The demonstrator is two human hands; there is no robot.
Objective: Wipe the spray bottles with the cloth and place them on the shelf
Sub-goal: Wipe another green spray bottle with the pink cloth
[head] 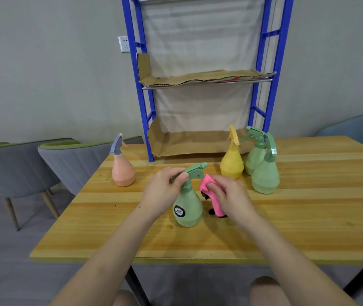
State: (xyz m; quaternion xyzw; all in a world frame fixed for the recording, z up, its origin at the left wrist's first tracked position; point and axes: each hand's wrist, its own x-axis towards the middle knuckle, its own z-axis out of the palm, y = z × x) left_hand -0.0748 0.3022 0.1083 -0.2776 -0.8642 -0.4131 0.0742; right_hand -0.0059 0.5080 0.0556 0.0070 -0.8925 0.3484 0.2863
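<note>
A wooden table (308,217) fills the middle of the view, and at its far edge stands a blue metal shelf (142,107) whose two visible tiers are lined with cardboard (189,142). Both bare forearms reach forward from the bottom of the view and meet over the near half of the table. The left hand (165,191) has its fingers and thumb curled round the trigger head of a green spray bottle (188,208), which stands upright on the table with a round black label facing the camera. The right hand (227,195), just beside that bottle on its right, grips a bunched pink cloth (209,191) and holds it against the bottle's neck below the trigger. Near the shelf's right foot a yellow bottle (231,162) and two more green bottles (265,173) stand close together on the table. A peach bottle (123,171) with a grey-blue trigger stands well apart on the left. All the bottles are opaque, so what they hold cannot be told.
</note>
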